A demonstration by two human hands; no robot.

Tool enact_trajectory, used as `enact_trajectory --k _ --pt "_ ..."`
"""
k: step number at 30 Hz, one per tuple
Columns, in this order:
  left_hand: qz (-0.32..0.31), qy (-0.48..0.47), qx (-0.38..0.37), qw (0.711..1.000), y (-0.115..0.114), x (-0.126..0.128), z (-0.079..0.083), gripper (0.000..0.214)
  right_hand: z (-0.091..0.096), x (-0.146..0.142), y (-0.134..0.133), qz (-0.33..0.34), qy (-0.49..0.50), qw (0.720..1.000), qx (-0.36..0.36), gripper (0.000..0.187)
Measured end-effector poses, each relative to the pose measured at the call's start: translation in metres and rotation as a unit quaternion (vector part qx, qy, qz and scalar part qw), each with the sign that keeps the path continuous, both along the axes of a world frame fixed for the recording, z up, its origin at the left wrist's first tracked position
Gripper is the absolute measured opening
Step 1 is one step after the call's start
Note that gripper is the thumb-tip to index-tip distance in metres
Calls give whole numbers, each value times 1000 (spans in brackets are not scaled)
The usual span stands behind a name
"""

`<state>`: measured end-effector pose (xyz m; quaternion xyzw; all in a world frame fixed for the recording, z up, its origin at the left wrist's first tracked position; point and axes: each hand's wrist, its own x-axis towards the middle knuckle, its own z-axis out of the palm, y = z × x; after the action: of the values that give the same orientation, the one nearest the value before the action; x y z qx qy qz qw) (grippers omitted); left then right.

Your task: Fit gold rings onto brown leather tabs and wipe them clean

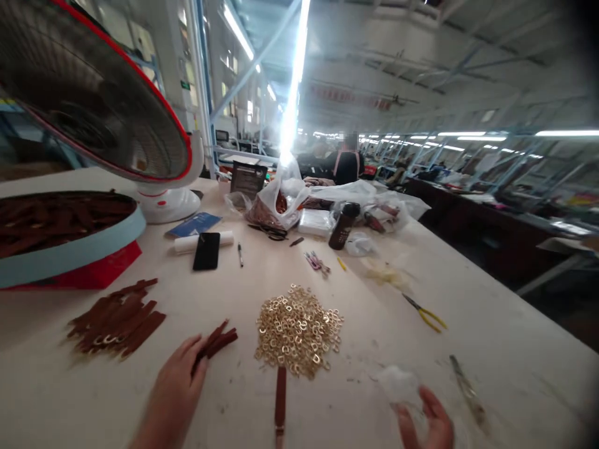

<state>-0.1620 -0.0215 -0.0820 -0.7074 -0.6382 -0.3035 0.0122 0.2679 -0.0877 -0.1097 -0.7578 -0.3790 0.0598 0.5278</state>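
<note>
Nearest to my feed lay a single brown leather strap [280, 399], pointing straight away from the camera on the pale worktable [491, 324]. At its left the left hand [180, 380] lay palm down, its fingers [199, 362] close together over the near end of a small bundle of brown strips [219, 340]; I could not tell whether they gripped the bundle or only pressed on it. The right hand [428, 424] showed at the near right edge, blurred, with thumb and fingers loosely apart and nothing between them, just behind a whitish wad [397, 383] that I could not make out. Just beyond the strap's far end sat a heap of brass buckles [299, 330], between the two hands and slightly farther off. Left of the bundle lay a larger pile of brown strips [116, 321], some with metal fittings at their near ends. Yellow-handled pliers [425, 315] lay to the right of the heap, and a blurred metal tool [468, 390] lay near the right hand. Farther left I saw a round teal-rimmed tray [93, 246] full of brown strips, with a desk fan [93, 93] behind it. A black phone [206, 251] and a pen [240, 254] lay mid-table, a dark bottle [344, 226] and plastic bags [285, 199] stood beyond, and a co-worker [349, 163] sat at the far end.
</note>
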Motion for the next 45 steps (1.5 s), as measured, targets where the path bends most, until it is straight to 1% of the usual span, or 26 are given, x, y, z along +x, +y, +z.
enact_trajectory --k 2,4,5,7,9,10,11,13,14,16,18,20,23,24,25,26,28,29,32,33,34,35,37,39,42,45 --pt "-27 -5 33 999 -11 4 2 36 4 -4 -6 -19 -19 999 44 77" --pt "-82 -7 50 995 -27 9 3 32 9 -19 -19 -26 -103 992 71 66" --pt "-109 -11 47 993 -36 13 4 29 11 -31 -26 -6 -158 984 76 59" --pt "-143 -31 9 989 -52 24 7 26 16 -60 -38 109 -247 961 60 42" --pt "-171 -68 -57 981 -62 38 12 25 22 -95 -44 287 -278 917 15 24" --pt "-186 -87 -91 974 -65 45 17 26 26 -113 -44 358 -284 889 -14 22" --pt "-202 -105 -120 966 -67 52 22 26 29 -129 -42 390 -283 875 -40 23" --pt "-223 -138 -159 952 -69 64 31 26 36 -156 -34 410 -291 860 -86 26" --pt "-226 -155 -172 946 -69 67 35 26 38 -165 -28 405 -303 858 -91 22" --pt "-221 -193 -194 936 -70 72 40 26 39 -175 -17 393 -328 855 -82 12" --pt "-214 -238 -221 921 -72 75 41 26 38 -178 -11 383 -341 856 -65 15" --pt "-208 -311 -288 882 -75 79 39 26 39 -178 -12 380 -337 860 -54 16" --pt "-197 -441 -429 763 -81 90 38 37 49 -183 -24 386 -338 858 2 18" --pt "-192 -477 -457 726 -83 94 38 40 53 -185 -29 392 -345 853 26 20" --pt "-186 -507 -465 701 -84 98 39 39 57 -188 -33 397 -352 846 46 21" --pt "-181 -527 -460 691 -84 101 41 37 61 -190 -36 404 -357 840 58 21" --pt "-176 -540 -443 694 -83 103 44 33 64 -191 -41 430 -335 837 54 17" --pt "-178 -534 -439 701 -83 103 45 33 63 -191 -43 445 -298 844 37 14" --pt "-198 -482 -422 742 -81 96 51 35 60 -191 -46 439 -61 894 -57 2" --pt "-204 -462 -411 759 -80 93 54 34 60 -192 -47 422 38 902 -85 9" --pt "-213 -438 -401 776 -80 90 57 32 61 -194 -47 409 132 897 -104 15" --pt "-223 -408 -390 795 -81 87 61 29 63 -196 -47 408 211 881 -115 19" --pt "-239 -337 -373 830 -82 82 69 24 70 -199 -45 429 308 840 -123 20" --pt "-254 -270 -357 857 -85 79 76 22 78 -201 -43 447 349 813 -128 16" --pt "-269 -224 -337 874 -91 79 85 22 87 -202 -40 440 367 812 -113 19" --pt "-258 -240 -332 875 -95 83 88 14 89 -205 -41 428 394 809 -82 23"
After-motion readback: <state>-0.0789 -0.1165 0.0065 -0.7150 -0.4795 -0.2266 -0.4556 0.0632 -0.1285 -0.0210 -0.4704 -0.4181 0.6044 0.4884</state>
